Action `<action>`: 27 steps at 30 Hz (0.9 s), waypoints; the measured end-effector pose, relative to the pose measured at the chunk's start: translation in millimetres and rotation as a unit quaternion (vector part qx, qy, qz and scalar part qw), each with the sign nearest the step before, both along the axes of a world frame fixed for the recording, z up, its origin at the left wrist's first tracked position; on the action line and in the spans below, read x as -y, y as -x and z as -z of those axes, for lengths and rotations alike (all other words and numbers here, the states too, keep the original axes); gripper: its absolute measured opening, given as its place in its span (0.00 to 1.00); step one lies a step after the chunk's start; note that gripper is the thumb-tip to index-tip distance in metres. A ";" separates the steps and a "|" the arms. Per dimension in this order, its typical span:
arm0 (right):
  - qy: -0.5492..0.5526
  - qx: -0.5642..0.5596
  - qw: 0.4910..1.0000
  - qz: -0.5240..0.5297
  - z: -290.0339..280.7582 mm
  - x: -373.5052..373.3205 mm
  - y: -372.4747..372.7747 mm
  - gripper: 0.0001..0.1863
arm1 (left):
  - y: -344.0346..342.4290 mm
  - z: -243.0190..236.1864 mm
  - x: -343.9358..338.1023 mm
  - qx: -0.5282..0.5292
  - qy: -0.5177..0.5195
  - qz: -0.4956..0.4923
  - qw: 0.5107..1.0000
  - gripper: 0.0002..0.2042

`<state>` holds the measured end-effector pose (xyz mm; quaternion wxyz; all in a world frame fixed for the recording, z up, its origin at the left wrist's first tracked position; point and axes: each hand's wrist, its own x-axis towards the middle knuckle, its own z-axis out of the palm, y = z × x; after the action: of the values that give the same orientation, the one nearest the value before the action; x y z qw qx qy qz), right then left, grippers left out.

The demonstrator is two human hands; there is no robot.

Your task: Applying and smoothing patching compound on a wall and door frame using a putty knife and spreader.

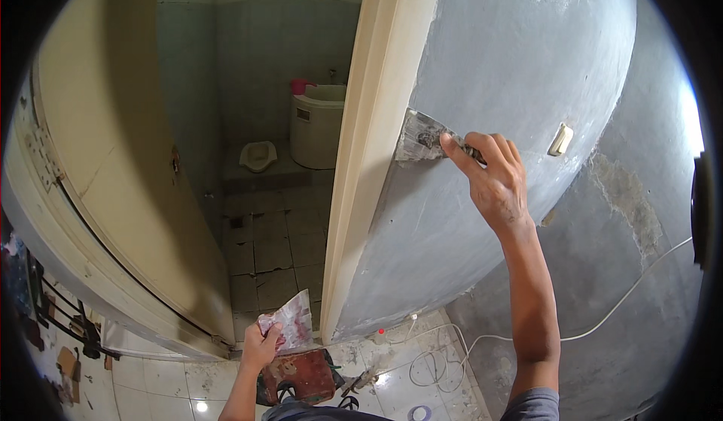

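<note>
One scraper [420, 136], probably light and stiff, best held by its handle, lies against the wall [489, 67] just beyond the gripping fingers of the right hand [497, 180]; the left hand [260, 346] clasps a smeared sheet [297, 326].

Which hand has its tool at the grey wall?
The right hand, with its putty knife at the wall beside the door frame; the left hand is lower, holding a stained flat sheet.
</note>
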<state>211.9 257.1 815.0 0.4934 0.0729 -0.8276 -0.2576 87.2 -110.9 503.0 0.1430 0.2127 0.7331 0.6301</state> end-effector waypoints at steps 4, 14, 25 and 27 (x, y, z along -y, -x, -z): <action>0.003 -0.019 0.999 0.030 0.7 -13.6 -14.5 0.25 | -2.6 -5.7 -3.2 -0.008 0.009 0.006 1.000 0.11; 0.027 -0.073 0.997 0.000 16.8 -1.0 -8.2 0.29 | 1.6 -9.1 -3.3 -0.020 0.013 0.023 0.999 0.12; 0.220 -0.137 0.965 0.044 61.5 23.7 -33.7 0.25 | 8.8 -6.8 2.4 -0.027 0.017 0.025 0.999 0.12; 0.247 -0.146 0.957 0.044 59.3 43.7 -21.6 0.25 | 16.1 -3.9 4.9 -0.062 0.063 0.047 0.995 0.12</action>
<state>233.5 213.4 755.7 0.5995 -0.1262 -0.7869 -0.0743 71.1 -115.8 506.9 0.1398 0.2765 0.7681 0.5603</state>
